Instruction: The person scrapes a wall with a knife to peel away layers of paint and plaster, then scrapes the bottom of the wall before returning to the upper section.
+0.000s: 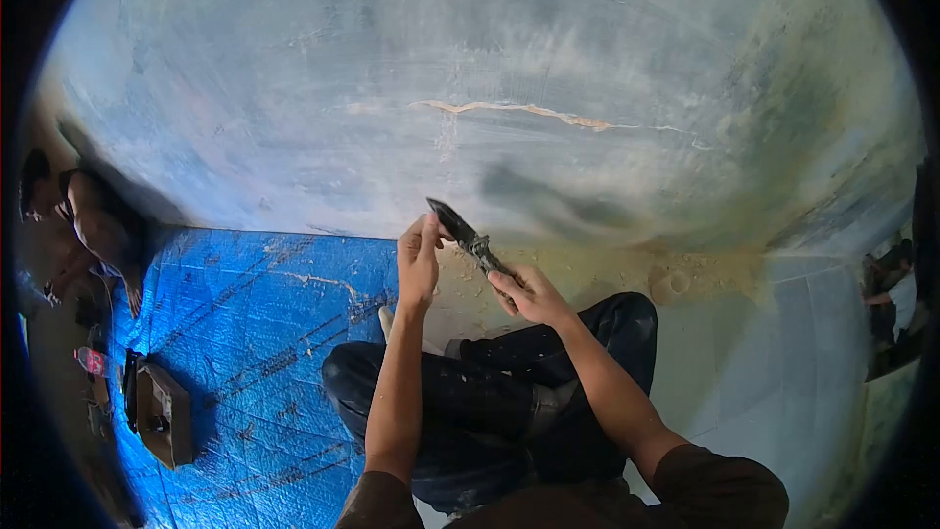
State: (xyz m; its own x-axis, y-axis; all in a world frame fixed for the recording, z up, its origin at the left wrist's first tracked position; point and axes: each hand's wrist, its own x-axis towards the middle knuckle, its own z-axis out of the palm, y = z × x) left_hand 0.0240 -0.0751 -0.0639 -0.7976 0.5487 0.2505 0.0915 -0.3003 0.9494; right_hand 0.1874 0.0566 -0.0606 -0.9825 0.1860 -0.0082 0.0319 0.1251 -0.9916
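A dark folding knife (473, 243) is held out in front of my lap, its blade pointing up and to the left. My right hand (529, 292) is wrapped round the handle. The fingers of my left hand (422, 243) pinch the blade near its tip. Beyond the knife rises a painted blue-grey wall (343, 171) with a long, jagged crack (529, 109) that shows pale material inside. Small crumbs lie on the floor below the wall, close to my crossed legs (490, 402).
A blue tarp (264, 333) covers the floor on the left. On it stands an open box (164, 416) with items inside, near a bottle (91, 361). One person (93, 225) sits at far left; another person (893, 294) is at far right.
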